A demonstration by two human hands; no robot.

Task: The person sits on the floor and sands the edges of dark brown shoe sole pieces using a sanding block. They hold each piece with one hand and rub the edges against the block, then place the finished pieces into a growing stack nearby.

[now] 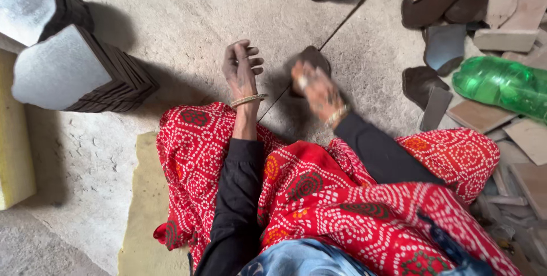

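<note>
Concrete floor (188,19), dusty. Right hand (319,91) – blurred – presses on a dark sole-shaped piece (312,58); grip closure cannot be determined. Left hand (242,65) hovers open, empty. Step: handling one piece. Next move calls for securing it firmly.

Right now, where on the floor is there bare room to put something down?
Bare concrete floor lies open between the stacked dark leather pieces and the left hand. To the right, the green plastic bottle and scattered brown pieces crowd it.
</note>
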